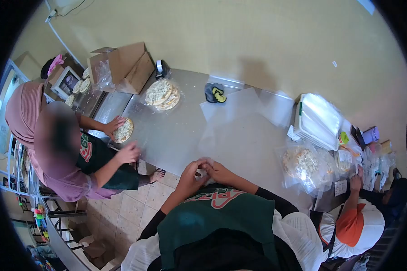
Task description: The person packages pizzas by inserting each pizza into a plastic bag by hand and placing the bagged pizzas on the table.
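Note:
My left hand [192, 177] and my right hand [219, 171] meet at the table's near edge, just in front of my green apron [217, 221]. Their fingers are curled and touch each other. Whether anything small sits between them cannot be seen. Beyond both hands stretches the grey metal table [172, 131]. A grey and yellow roll-like item [215, 93] lies on clear plastic sheets [233, 108] near the wall, out of reach of my fingers.
At left a co-worker touches a topped pizza base [123, 131]. Stacked pizzas [163, 95] stand near an open cardboard box [124, 67]. To the right are bagged pizzas [300, 163], a white basket of plastic bags [319, 119] and another person [362, 221].

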Demonstrator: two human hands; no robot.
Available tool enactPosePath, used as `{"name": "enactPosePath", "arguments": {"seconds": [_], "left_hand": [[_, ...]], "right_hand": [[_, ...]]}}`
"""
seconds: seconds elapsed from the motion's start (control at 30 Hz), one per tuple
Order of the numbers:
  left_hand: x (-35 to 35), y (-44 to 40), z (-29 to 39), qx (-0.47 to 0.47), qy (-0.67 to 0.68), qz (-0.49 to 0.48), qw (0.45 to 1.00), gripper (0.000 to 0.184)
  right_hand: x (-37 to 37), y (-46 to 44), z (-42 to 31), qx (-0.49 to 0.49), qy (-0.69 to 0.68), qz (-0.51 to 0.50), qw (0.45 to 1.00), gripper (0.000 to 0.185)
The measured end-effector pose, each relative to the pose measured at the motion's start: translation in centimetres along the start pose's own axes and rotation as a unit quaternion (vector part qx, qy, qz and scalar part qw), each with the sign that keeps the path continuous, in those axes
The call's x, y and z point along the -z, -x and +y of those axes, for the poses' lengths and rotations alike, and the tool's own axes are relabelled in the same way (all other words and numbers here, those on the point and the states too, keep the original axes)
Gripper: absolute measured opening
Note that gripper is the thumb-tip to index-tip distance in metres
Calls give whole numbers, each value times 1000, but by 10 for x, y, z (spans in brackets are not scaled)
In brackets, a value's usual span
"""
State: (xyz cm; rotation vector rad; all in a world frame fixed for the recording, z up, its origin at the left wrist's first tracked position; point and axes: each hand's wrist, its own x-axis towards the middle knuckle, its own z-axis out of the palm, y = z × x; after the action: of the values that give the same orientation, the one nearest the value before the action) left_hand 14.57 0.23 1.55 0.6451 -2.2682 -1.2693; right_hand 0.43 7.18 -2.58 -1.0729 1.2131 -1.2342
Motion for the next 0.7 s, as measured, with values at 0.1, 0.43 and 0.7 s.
{"name": "enactPosePath", "arguments": {"seconds": [0.1, 0.43, 0.7], "left_hand": [[22, 11, -22, 19, -11, 60, 998, 45], [125, 37, -61, -6, -186, 174, 967, 20], [157, 51, -84, 30, -193, 280, 940, 22]], "right_hand": [[-22, -29, 7, 11, -62, -101, 993, 42], [34, -188, -20, -119, 109, -258, 953, 19], [8, -382, 8, -157, 125, 406, 891, 50]]}}
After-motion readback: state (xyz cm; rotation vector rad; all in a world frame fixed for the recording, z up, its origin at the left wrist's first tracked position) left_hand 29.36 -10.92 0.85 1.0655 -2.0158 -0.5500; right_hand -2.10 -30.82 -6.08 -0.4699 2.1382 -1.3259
